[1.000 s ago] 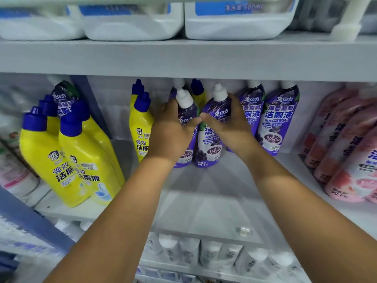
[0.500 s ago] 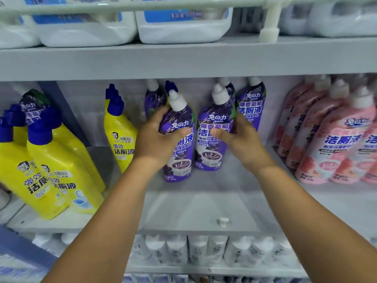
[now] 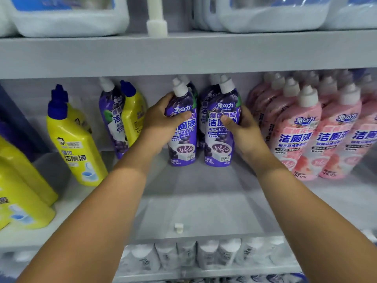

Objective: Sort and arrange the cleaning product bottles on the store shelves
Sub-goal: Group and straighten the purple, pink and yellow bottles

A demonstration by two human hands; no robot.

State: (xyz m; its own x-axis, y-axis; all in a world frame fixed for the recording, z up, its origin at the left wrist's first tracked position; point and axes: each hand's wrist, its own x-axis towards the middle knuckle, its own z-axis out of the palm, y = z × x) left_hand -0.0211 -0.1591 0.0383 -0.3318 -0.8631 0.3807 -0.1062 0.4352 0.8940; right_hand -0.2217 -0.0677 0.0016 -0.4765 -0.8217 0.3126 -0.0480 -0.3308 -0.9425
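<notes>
Two purple toilet-cleaner bottles with white caps stand side by side mid-shelf. My left hand (image 3: 161,123) grips the left purple bottle (image 3: 183,144) around its upper body. My right hand (image 3: 242,131) holds the right purple bottle (image 3: 221,146) from its right side, thumb across the label. More purple bottles stand behind them, mostly hidden. Another purple bottle (image 3: 113,119) leans at the back left beside a yellow bottle (image 3: 133,115). Both held bottles look upright on the grey shelf (image 3: 200,201).
Yellow bottles with blue caps (image 3: 73,144) stand at the left, some near the front edge. Pink bottles (image 3: 302,135) fill the right side, close to my right hand. White jugs (image 3: 67,19) sit on the shelf above, white bottles (image 3: 206,254) below. A small white peg (image 3: 179,228) sits at the shelf's front.
Both hands have shifted the two purple bottles to the right, toward the pink bottles, and stood them more upright. The view has swung right, so more pink bottles show.
</notes>
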